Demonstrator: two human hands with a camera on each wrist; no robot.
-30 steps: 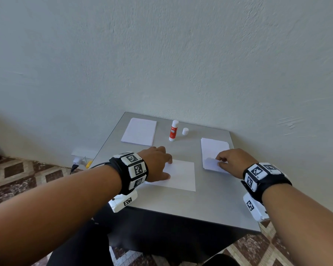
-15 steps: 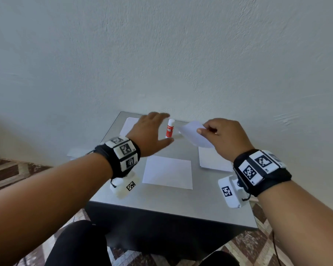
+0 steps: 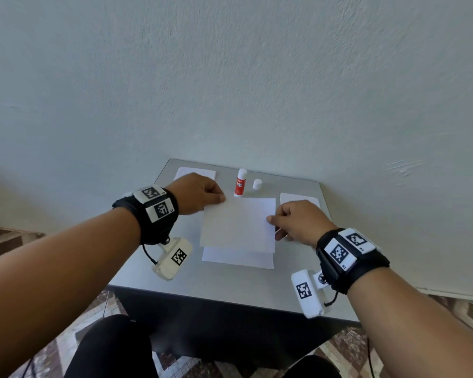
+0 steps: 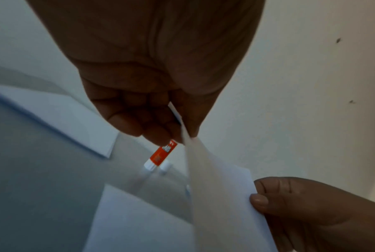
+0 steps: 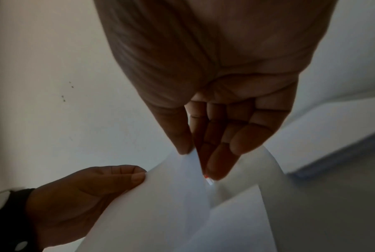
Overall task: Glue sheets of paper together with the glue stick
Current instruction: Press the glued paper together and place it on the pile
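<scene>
Both hands are on one white sheet (image 3: 238, 222) held up over the grey table (image 3: 230, 285) — the left hand (image 3: 197, 193) pinches its far-left corner between thumb and fingers, and the right hand (image 3: 298, 222) pinches the right edge the same way. Directly under it lies a second sheet (image 3: 238, 260) flat on the table, its near strip poking out at 6 o'clock from the held one. The glue stick (image 3: 240, 183) stands upright at 12 o'clock, just past the sheet's far edge, with its white cap (image 3: 257, 184) off and sitting just to its right. Two more paper stacks out back — one at 10 o'clock (image 3: 194, 172) behind the left hand, one at 2 o'clock (image 3: 298, 199).
</scene>
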